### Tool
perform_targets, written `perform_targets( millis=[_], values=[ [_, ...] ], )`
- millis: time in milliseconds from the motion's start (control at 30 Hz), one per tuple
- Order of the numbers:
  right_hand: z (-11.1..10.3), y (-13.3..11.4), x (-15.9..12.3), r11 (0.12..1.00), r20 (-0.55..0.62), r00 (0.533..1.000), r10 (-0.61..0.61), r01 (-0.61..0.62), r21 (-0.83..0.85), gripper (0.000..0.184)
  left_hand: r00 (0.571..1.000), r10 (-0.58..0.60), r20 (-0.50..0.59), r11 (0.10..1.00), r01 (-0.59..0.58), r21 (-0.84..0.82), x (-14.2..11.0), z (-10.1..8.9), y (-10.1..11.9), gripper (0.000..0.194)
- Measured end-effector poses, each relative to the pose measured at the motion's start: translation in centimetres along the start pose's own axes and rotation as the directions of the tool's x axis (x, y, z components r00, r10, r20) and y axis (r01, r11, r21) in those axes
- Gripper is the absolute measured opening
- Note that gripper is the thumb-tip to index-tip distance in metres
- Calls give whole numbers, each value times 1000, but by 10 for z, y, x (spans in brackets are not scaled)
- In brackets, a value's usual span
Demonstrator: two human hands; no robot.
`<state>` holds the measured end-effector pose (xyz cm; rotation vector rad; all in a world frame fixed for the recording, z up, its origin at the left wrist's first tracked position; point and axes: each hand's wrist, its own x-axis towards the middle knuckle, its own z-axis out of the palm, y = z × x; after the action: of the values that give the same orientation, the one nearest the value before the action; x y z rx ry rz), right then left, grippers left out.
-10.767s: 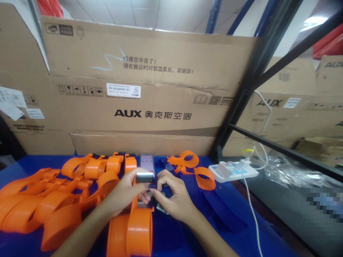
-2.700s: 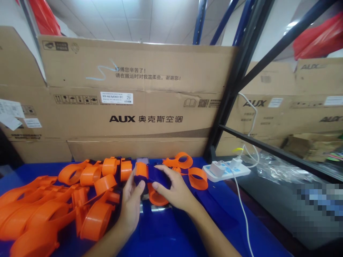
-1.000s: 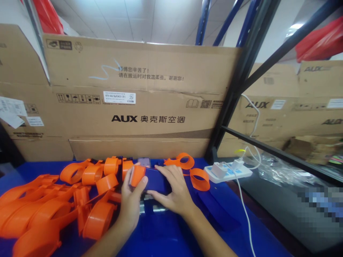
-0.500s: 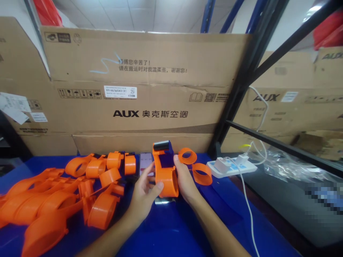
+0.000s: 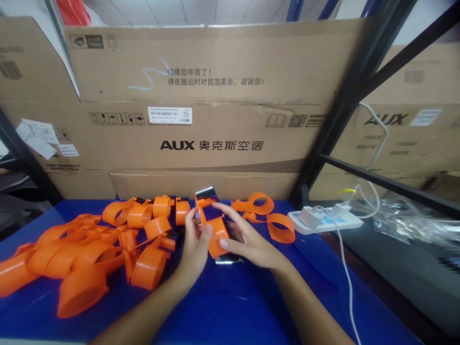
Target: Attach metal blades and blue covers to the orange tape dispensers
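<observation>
Orange ringed parts (image 5: 91,253) crowd the blue table (image 5: 233,311).

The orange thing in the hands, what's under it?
Below the orange thing, held by the left hand and right hand, a shiny metal edge and blue tabletop show. Whatever lies directly beneath is covered, so I can't tell.

The dispenser (image 5: 217,235) is mostly orange, the tabletop (image 5: 226,316) deep blue.

Since half a second ago, the orange tape dispenser (image 5: 217,234) has tipped leftward, and the right hand (image 5: 251,242) has brought its thumb onto the front.
</observation>
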<state>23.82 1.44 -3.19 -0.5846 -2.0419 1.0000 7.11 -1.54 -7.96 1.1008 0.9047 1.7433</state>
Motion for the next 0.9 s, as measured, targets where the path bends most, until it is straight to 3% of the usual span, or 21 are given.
perform_targets(
  millis=[67,133,267,333,367,433,467,567,667,767,900],
  values=[
    [-1,-6,1,999,80,997,-15,12,39,63,1000,-2,8,997,1,71,3,-3,0,68],
    [0,-8,2,994,72,997,13,-21,108,59,1000,2,16,992,-4,124,3,-3,3,62],
    [1,-4,5,972,-129,985,115,-85,217,47,994,30,106,960,-59,275,-20,-7,31,53],
    [1,-1,6,952,-193,966,170,-111,285,46,979,57,197,930,-124,347,-38,-21,55,55],
    [0,-1,6,941,-199,961,194,-125,314,47,966,126,227,897,-209,390,-46,-33,68,57],
    [0,-3,6,929,-183,959,217,-145,340,50,911,304,279,730,-411,545,-55,-66,93,62],
    [1,-5,6,927,-169,961,220,-152,342,50,882,323,343,604,-471,643,-56,-86,104,60],
    [6,-13,5,912,-97,969,228,-177,371,45,908,280,312,296,-391,872,-47,-152,126,53],
    [14,-20,4,885,-46,971,235,-194,422,42,920,141,365,133,-383,914,-34,-205,131,49],
    [20,-21,4,877,-20,971,239,-207,434,45,902,131,411,32,-418,908,-31,-234,126,46],
    [22,-20,4,863,10,965,263,-239,446,47,889,21,457,-153,-449,880,-35,-247,116,38]
  ],
)
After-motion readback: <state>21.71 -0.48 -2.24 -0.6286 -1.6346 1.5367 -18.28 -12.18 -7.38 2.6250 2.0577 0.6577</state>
